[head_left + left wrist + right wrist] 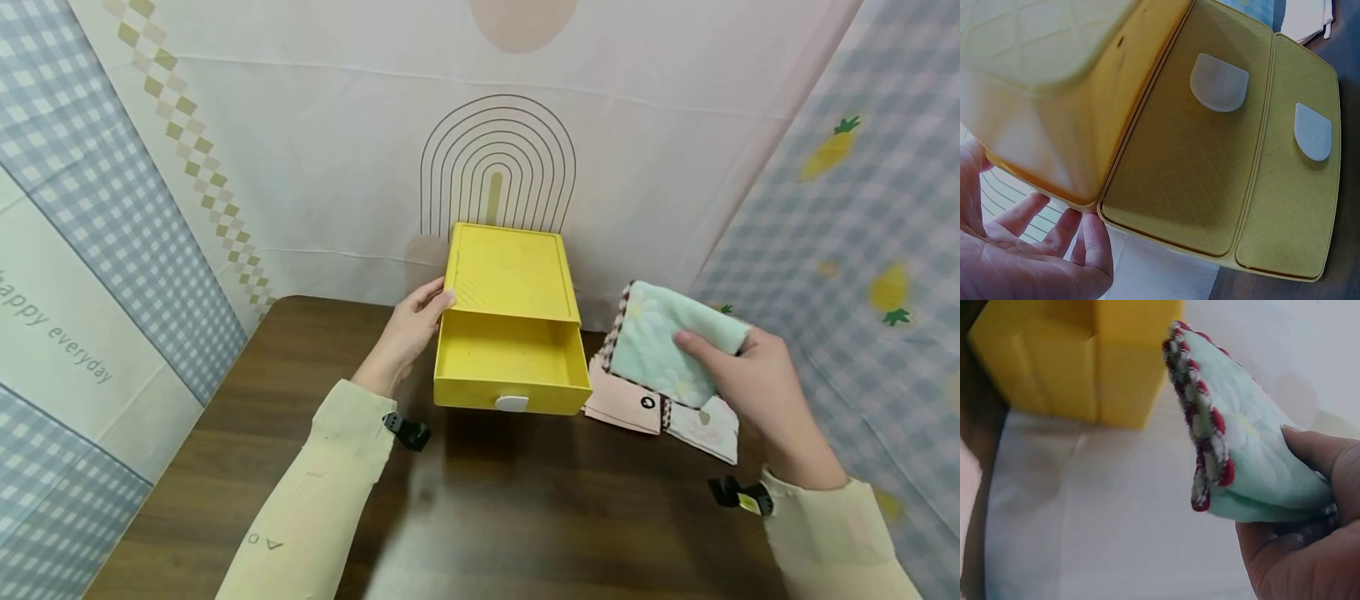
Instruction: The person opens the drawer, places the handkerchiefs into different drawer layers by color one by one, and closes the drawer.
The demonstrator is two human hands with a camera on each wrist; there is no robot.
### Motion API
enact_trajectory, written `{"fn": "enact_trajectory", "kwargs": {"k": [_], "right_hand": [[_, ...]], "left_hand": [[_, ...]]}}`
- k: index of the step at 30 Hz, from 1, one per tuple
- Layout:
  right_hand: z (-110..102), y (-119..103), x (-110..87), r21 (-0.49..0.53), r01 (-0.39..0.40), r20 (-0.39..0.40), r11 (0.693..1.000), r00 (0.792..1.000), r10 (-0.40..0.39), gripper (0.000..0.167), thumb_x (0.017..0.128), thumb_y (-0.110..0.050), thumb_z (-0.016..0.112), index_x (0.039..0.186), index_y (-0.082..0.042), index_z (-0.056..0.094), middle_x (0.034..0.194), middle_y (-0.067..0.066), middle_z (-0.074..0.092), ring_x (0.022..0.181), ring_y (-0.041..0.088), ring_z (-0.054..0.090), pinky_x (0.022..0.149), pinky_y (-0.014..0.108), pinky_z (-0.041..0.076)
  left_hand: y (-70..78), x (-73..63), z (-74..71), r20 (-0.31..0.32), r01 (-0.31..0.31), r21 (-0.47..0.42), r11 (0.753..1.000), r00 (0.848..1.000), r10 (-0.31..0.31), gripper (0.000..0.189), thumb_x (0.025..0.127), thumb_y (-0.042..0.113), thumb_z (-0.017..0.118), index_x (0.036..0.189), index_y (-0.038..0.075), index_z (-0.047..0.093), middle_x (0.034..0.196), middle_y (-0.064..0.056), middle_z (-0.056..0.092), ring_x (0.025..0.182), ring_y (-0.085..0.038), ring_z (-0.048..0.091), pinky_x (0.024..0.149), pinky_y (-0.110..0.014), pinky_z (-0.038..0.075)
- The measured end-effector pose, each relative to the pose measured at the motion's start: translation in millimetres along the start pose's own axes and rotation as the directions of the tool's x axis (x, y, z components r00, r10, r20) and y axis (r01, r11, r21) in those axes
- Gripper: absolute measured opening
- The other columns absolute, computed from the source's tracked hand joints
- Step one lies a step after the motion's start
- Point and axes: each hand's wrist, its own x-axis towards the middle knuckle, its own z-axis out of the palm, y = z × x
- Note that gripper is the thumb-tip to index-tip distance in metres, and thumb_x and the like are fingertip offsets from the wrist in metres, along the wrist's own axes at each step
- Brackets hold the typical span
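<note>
My left hand (411,327) holds the left side of a yellow drawer cabinet (510,271), with the thumb at its top edge and the fingers against its side. The top drawer (512,393) is pulled out, and its bare yellow floor shows. Two lower drawers with white tabs (1219,82) are closed in the left wrist view. To the right of the cabinet, my right hand (757,392) pinches a folded mint-green towel (663,342) with a dark red and white stitched edge, thumb on top. The towel is raised above the table and apart from the drawer.
A folded pink towel (621,402) and a folded white towel (705,429) lie on the brown wooden table (480,508), right of the cabinet. A white patterned cloth (337,167) hangs behind, with checked blue cloth (862,275) at the sides.
</note>
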Motion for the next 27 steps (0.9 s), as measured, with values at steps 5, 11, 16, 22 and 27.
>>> {"fn": "enact_trajectory", "kwargs": {"k": [5, 11, 16, 22, 27], "right_hand": [[17, -28, 6.9, 0.247, 0.009, 0.044, 0.969, 0.999, -0.020, 0.044, 0.084, -0.032, 0.077, 0.114, -0.002, 0.067, 0.079, 0.003, 0.069, 0.057, 0.015, 0.063, 0.043, 0.033, 0.049], [49, -55, 12.5, 0.371, 0.024, 0.148, 0.928, 0.985, -0.085, 0.049, 0.084, -0.030, 0.077, 0.124, -0.004, 0.064, 0.099, 0.010, 0.070, 0.078, 0.022, 0.069, 0.060, 0.037, 0.057], [76, -66, 16.6, 0.334, 0.100, 0.217, 0.937, 0.960, -0.179, 0.048, 0.086, -0.033, 0.075, 0.123, -0.005, 0.065, 0.104, 0.012, 0.069, 0.083, 0.024, 0.069, 0.065, 0.038, 0.057], [104, -74, 20.8, 0.357, 0.129, 0.261, 0.925, 0.937, -0.231, 0.046, 0.085, -0.032, 0.076, 0.119, -0.003, 0.067, 0.104, 0.014, 0.068, 0.081, 0.024, 0.068, 0.066, 0.038, 0.057], [125, -75, 24.5, 0.342, 0.056, 0.324, 0.938, 0.930, -0.174, 0.045, 0.083, -0.036, 0.077, 0.115, -0.006, 0.068, 0.101, 0.014, 0.067, 0.075, 0.024, 0.067, 0.061, 0.039, 0.057]], "left_hand": [[5.7, -3.2, 1.8, 0.008, 0.020, 0.000, 1.000, 1.000, -0.020, 0.059, 0.093, 0.049, 0.060, 0.146, 0.029, 0.044, 0.139, 0.003, 0.048, 0.123, -0.017, 0.048, 0.102, -0.039, 0.039], [1.4, -0.6, 1.5, 0.005, 0.010, -0.024, 1.000, 1.000, -0.010, 0.059, 0.092, 0.050, 0.061, 0.145, 0.030, 0.045, 0.138, 0.004, 0.049, 0.121, -0.016, 0.049, 0.101, -0.039, 0.040], [0.9, 0.0, 2.8, 0.008, 0.009, -0.036, 0.999, 1.000, -0.009, 0.059, 0.092, 0.049, 0.061, 0.145, 0.028, 0.045, 0.140, 0.003, 0.048, 0.123, -0.015, 0.048, 0.103, -0.039, 0.039], [0.7, -0.2, 2.9, -0.008, 0.025, -0.027, 0.999, 1.000, -0.025, 0.061, 0.091, 0.052, 0.062, 0.145, 0.029, 0.046, 0.142, 0.003, 0.046, 0.124, -0.016, 0.046, 0.105, -0.042, 0.036], [1.3, -1.2, 1.4, -0.008, 0.032, -0.030, 0.999, 0.999, -0.032, 0.058, 0.091, 0.053, 0.061, 0.144, 0.032, 0.047, 0.141, 0.003, 0.047, 0.125, -0.015, 0.045, 0.106, -0.040, 0.035]]}}
